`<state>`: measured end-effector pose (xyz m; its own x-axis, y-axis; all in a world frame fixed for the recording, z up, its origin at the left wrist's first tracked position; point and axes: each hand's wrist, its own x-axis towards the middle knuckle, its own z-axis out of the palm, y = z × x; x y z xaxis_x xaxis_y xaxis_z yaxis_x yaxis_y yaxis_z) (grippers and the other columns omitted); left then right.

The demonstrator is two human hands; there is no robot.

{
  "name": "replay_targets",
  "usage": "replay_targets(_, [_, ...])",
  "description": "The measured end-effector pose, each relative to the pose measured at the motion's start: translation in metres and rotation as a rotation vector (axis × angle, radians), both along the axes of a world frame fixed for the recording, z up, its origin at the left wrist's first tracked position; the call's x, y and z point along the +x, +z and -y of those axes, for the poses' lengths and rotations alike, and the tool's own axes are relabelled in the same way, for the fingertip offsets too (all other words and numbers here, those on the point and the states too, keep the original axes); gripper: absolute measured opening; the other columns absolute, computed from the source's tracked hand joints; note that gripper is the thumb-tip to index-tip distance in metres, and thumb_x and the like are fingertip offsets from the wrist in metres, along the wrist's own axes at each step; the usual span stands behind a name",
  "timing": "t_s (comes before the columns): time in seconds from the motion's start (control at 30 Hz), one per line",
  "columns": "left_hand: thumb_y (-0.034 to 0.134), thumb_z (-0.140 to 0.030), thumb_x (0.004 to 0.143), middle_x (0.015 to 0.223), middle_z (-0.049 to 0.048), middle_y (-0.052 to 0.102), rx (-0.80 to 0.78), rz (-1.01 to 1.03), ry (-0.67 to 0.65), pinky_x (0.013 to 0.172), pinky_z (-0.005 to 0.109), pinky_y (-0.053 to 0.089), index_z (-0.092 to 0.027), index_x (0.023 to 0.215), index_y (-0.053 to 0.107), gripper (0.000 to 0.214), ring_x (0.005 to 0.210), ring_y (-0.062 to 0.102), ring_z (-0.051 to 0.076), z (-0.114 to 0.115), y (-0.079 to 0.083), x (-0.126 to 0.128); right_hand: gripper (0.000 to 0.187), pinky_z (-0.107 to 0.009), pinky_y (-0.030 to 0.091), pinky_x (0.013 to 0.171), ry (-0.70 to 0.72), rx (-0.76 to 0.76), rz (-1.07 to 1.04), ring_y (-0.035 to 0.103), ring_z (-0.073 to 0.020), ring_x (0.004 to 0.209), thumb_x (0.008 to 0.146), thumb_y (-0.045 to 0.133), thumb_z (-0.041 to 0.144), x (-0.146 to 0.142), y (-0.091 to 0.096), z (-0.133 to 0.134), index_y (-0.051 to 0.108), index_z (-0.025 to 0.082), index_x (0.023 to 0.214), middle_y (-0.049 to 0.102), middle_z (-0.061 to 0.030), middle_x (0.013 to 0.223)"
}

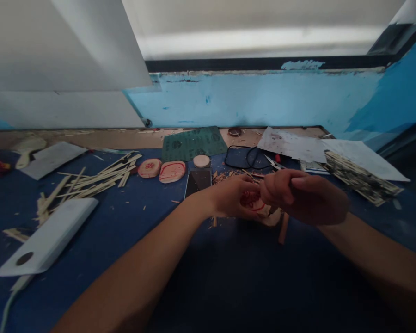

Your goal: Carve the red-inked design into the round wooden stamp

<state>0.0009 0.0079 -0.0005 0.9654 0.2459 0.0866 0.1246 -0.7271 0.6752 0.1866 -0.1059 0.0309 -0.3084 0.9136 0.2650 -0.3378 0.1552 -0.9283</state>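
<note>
My left hand is closed around the edge of a carved wooden piece with red markings, low over the blue table. My right hand forms a fist above the piece's right side. It grips a carving tool; only a small dark tip shows below the fingers, and the handle is hidden. Around the piece lie wood shavings, and a narrow brown strip rests just right of it.
Two red-marked wooden pieces, a pale round disc and a dark flat slab lie left of my hands. Behind are green sandpaper and a black cable. Thin wooden sticks and a white device occupy the left.
</note>
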Motion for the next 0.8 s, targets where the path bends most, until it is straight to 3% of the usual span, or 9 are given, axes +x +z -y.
replay_targets(0.23, [0.083,-0.045,0.083,0.126,0.0081,0.06,0.006,0.017,0.006,0.097,0.035,0.053,-0.024,0.111,0.077,0.036,0.11,0.063,0.023,0.001,-0.001,0.001,0.048,-0.032,0.036,0.057,0.146,-0.158,0.117,0.041,-0.0171,0.057,0.098,0.051,0.054,0.001,-0.011,-0.006,0.061,0.021,0.065,0.041,0.0003,0.059])
replay_targets(0.4, [0.087,-0.044,0.079,0.124,0.0086,0.061,0.001,-0.007,0.004,0.096,0.038,0.052,-0.025,0.121,0.076,0.048,0.107,0.063,0.024,-0.001,-0.004,0.002,0.065,-0.031,0.032,0.049,0.015,-0.086,0.097,0.035,-0.0133,0.046,0.101,0.045,0.064,-0.007,-0.011,-0.005,0.048,0.022,0.051,0.035,0.0024,0.049])
replay_targets(0.53, [0.089,-0.043,0.076,0.121,0.0076,0.061,-0.023,0.008,0.006,0.096,0.037,0.051,-0.026,0.123,0.075,0.051,0.108,0.062,0.024,-0.004,-0.007,0.003,0.06,-0.03,0.024,0.046,-0.134,0.027,0.065,0.027,-0.0104,0.043,0.101,0.06,0.049,-0.013,-0.011,0.002,0.045,0.021,0.051,0.03,0.005,0.047])
replay_targets(0.67, [0.089,-0.04,0.076,0.121,0.0063,0.061,-0.053,-0.009,0.002,0.092,0.034,0.051,-0.024,0.121,0.074,0.05,0.1,0.062,0.021,-0.005,-0.006,0.004,0.053,-0.028,0.021,0.044,-0.139,0.032,0.183,0.026,-0.0091,0.044,0.103,0.062,0.044,-0.014,-0.016,0.005,0.052,0.02,0.057,0.033,0.0057,0.05])
replay_targets(0.8, [0.089,-0.04,0.077,0.122,0.0067,0.06,-0.058,0.002,-0.005,0.094,0.035,0.051,-0.024,0.117,0.075,0.045,0.105,0.062,0.022,-0.003,-0.004,0.004,0.057,-0.027,0.022,0.043,-0.191,0.036,0.208,0.028,-0.0087,0.044,0.106,0.057,0.043,-0.014,-0.019,0.003,0.047,0.02,0.055,0.034,0.0054,0.049])
